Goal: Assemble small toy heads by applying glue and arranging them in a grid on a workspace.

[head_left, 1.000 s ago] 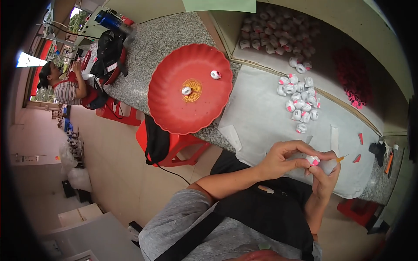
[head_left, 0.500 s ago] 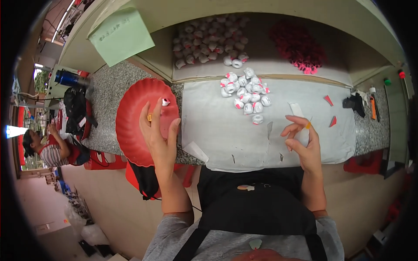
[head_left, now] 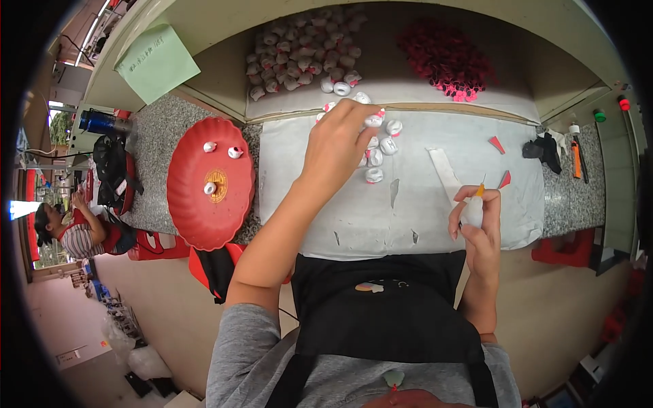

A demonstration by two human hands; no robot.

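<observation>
My left hand (head_left: 338, 139) reaches over a loose cluster of small white rounded pieces with holes and pink patches. Its thumb and forefinger are apart around one white piece (head_left: 374, 119); no firm grip shows. The hand covers part of the cluster. In my right hand (head_left: 481, 228) is a small white squeeze bottle (head_left: 472, 212), with a yellow tip and a thin needle nozzle pointing up. To the left, a red scalloped tray (head_left: 182, 197) holds three white pieces, one of them on its gold centre mark.
A shelf at the back holds a heap of white pieces (head_left: 292, 58) and a pile of pink-red bits (head_left: 452, 61). A white strip (head_left: 443, 173) and red slivers (head_left: 497, 145) lie on the pale sheet (head_left: 326, 228). Far left, another person (head_left: 78, 228) sits.
My left hand has moved from the red tray rightward to the white cluster, uncovering the pieces in the tray. My right hand has turned, so the bottle shows more fully with its nozzle up.
</observation>
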